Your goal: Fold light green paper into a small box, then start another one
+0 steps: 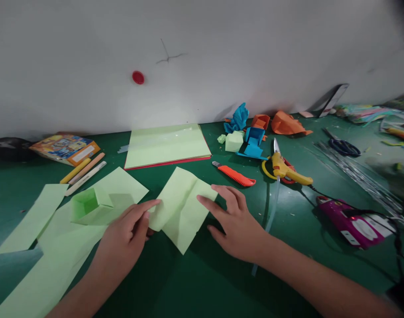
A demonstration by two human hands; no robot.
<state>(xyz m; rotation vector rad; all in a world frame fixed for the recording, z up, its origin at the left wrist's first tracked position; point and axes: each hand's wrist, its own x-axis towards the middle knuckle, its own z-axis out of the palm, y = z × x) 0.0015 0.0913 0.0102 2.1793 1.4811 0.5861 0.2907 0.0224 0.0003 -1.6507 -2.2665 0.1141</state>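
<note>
A pale green square of paper (185,207) with a crease down its middle lies in front of me, one edge slightly raised. My left hand (129,234) pinches its left corner between thumb and forefinger. Spread over the paper's right side, my right hand (233,216) rests its fingertips on it, with nothing gripped. Just left of my left hand sits a folded green paper box (85,206), open at the top, on green paper sheets (122,187).
Behind the square are a stack of green paper (165,143) and an orange utility knife (236,175). To the right lie a yellow glue gun (284,170), a purple power strip (354,223) with cables, and folded blue paper (254,143). Pens (85,170) lie at left.
</note>
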